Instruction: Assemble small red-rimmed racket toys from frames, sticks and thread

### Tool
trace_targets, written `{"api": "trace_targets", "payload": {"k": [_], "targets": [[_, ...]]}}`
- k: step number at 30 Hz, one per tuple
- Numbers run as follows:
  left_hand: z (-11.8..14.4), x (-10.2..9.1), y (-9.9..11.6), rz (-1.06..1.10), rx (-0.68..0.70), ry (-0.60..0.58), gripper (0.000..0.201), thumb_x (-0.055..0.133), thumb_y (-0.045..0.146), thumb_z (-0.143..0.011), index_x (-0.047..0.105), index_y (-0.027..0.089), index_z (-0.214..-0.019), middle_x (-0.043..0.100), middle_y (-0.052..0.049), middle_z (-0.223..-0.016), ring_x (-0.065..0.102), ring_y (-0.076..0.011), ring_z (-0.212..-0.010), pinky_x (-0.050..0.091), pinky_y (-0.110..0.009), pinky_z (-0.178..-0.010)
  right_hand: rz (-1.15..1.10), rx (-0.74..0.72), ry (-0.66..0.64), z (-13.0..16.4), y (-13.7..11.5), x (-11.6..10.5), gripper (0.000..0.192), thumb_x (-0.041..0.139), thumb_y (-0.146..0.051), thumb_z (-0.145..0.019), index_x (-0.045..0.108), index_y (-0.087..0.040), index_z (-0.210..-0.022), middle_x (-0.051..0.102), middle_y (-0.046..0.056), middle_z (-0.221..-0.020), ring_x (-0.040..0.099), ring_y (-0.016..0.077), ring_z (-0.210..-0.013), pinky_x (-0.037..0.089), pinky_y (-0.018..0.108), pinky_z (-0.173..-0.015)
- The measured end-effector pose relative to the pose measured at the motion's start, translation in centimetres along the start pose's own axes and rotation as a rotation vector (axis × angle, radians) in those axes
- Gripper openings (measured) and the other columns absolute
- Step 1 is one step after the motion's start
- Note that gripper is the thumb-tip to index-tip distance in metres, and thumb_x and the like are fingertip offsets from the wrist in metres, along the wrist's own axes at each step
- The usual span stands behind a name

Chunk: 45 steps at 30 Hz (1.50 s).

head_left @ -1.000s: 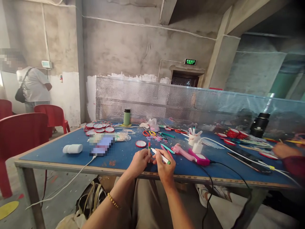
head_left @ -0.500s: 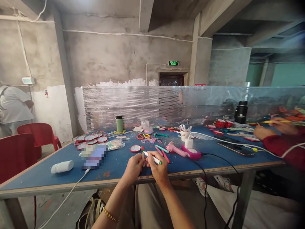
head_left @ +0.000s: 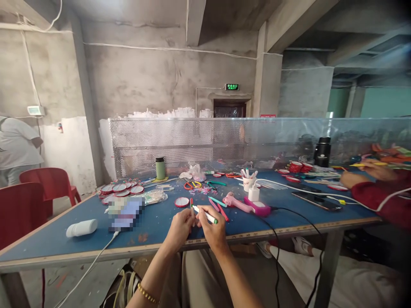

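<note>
Close to the table's front edge, my left hand [head_left: 180, 226] pinches a thin wooden stick [head_left: 192, 203] upright; its upper end is coloured red and green. My right hand [head_left: 213, 230] is closed round a white marker [head_left: 208, 215] with a green end, its tip pointing at the stick. Whether tip and stick touch is too small to tell. Just beyond my hands lies a round white disc with a red rim [head_left: 182, 202]. To their right are pink and teal markers [head_left: 222, 210].
Red-rimmed discs [head_left: 119, 188] pile up at left, near a phone [head_left: 126, 216] and a white bottle [head_left: 81, 228]. Pliers [head_left: 215, 183], a cup of markers [head_left: 248, 184] and a magenta device [head_left: 259, 207] with cables stand beyond. A co-worker's hands [head_left: 369, 173] are at right.
The view has shifted slightly. My hands keep the same grips on the stick and the marker, with hardly any movement between them.
</note>
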State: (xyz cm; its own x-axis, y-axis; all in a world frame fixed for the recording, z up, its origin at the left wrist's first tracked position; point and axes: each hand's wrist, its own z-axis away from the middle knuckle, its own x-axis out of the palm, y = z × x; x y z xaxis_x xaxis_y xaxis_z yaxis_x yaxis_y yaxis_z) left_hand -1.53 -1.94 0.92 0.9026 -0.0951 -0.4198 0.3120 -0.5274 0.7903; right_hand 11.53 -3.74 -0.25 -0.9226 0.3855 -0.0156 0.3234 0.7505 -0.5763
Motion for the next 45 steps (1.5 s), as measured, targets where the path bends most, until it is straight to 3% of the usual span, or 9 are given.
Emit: {"api": "trace_targets", "payload": {"k": [4, 7, 18, 36, 45], "targets": [[-0.1, 0.1, -0.1, -0.008, -0.007, 0.007, 0.026, 0.046, 0.037, -0.084, 0.053, 0.019, -0.066, 0.046, 0.004, -0.052, 0.045, -0.0117, -0.05, 0.032, -0.022, -0.053, -0.005, -0.011, -0.033, -0.1, 0.1, 0.0, 0.021, 0.054, -0.031, -0.094, 0.072, -0.02, -0.091, 0.069, 0.001, -0.068, 0.061, 0.0131, -0.048, 0.052, 0.024, -0.05], [-0.1, 0.1, -0.2, 0.012, -0.021, -0.001, 0.025, 0.046, 0.036, -0.084, 0.055, 0.018, -0.069, 0.048, 0.004, -0.053, 0.046, -0.0117, -0.05, 0.033, -0.022, -0.053, -0.012, 0.006, 0.011, -0.1, 0.2, 0.0, 0.02, 0.056, -0.032, -0.093, 0.071, -0.019, -0.091, 0.069, 0.001, -0.068, 0.061, 0.0133, -0.048, 0.052, 0.025, -0.05], [-0.4, 0.1, -0.7, 0.134, -0.02, -0.016, 0.028, 0.046, 0.039, -0.085, 0.059, 0.016, -0.073, 0.064, -0.001, -0.066, 0.051, -0.0103, -0.048, 0.038, -0.022, -0.052, -0.034, 0.026, 0.025, -0.2, -0.1, -0.2, 0.021, 0.056, -0.033, -0.093, 0.069, -0.017, -0.088, 0.067, 0.0, -0.063, 0.06, 0.0117, -0.044, 0.051, 0.022, -0.047], [-0.5, 0.4, -1.4, 0.105, 0.03, -0.002, 0.029, 0.044, 0.036, -0.087, 0.051, 0.019, -0.064, 0.051, 0.003, -0.052, 0.047, -0.0106, -0.048, 0.034, -0.021, -0.052, 0.016, -0.033, -0.062, -0.1, -0.1, -0.4, 0.02, 0.055, -0.03, -0.094, 0.069, -0.017, -0.087, 0.069, 0.001, -0.065, 0.061, 0.0124, -0.046, 0.05, 0.023, -0.049], [-0.5, 0.4, -1.4, 0.101, 0.029, -0.004, 0.029, 0.045, 0.038, -0.086, 0.05, 0.019, -0.065, 0.052, 0.003, -0.056, 0.048, -0.0104, -0.048, 0.035, -0.021, -0.052, 0.045, -0.042, -0.069, -0.3, 0.1, -0.4, 0.018, 0.055, -0.028, -0.093, 0.07, -0.019, -0.089, 0.07, 0.0, -0.067, 0.062, 0.0127, -0.047, 0.052, 0.023, -0.05]]}}
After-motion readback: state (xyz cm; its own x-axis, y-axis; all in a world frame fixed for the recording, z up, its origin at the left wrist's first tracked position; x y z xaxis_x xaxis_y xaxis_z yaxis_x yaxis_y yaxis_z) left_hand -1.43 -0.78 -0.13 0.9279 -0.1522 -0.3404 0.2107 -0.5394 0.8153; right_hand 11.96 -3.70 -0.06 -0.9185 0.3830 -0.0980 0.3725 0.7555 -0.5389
